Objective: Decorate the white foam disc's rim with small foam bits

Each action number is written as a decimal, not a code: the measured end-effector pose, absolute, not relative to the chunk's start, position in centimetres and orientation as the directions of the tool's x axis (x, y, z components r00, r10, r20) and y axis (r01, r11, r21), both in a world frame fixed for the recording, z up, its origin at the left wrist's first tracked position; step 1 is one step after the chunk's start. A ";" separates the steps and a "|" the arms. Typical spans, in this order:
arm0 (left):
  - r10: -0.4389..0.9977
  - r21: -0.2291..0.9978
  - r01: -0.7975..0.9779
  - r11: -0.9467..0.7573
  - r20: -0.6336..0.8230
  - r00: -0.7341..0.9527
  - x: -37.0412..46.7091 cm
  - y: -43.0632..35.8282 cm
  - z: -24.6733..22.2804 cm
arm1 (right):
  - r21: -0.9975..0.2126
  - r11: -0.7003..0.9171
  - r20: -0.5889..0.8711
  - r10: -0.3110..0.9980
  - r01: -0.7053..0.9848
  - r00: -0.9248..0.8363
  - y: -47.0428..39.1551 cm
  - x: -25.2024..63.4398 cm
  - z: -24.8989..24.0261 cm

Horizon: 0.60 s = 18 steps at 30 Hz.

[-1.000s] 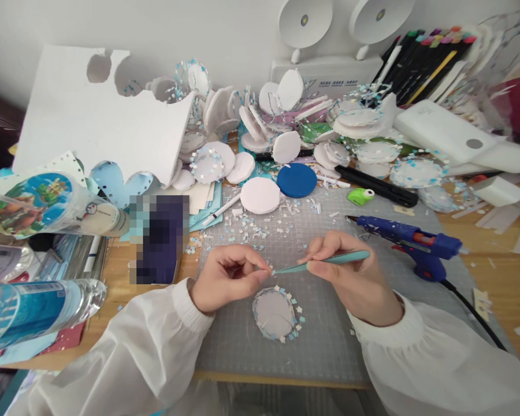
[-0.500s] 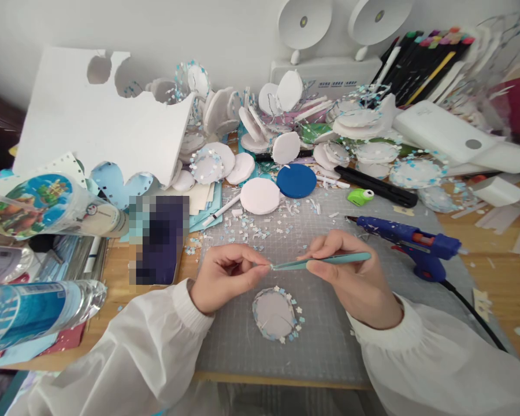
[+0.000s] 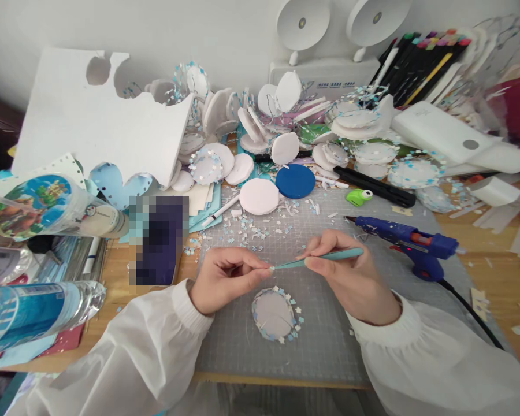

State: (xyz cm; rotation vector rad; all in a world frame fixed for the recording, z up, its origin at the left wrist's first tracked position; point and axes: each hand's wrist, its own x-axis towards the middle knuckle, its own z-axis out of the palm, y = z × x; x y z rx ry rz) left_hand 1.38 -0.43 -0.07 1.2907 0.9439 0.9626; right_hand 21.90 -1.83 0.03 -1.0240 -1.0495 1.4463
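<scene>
Because fine control was seemingly needed, a tiny white papery piece (image 3: 271, 268) was pinched in the left hand's (image 3: 225, 281) closed fingertips, slim pointed teal tweezers (image 3: 338, 254) in the right hand's (image 3: 359, 289).

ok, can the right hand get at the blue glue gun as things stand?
Likely yes: the blue glue gun lies on the cutting mat close beside the right hand, with nothing large over it. The catch is the tweezers in its grip; they'd probably need putting down first.
</scene>
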 end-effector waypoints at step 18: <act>0.866 0.992 -0.017 0.129 -0.104 0.490 0.8 -0.3 -0.1 | -0.595 0.679 0.658 0.719 0.431 -0.225 -2.7 21.4 2.1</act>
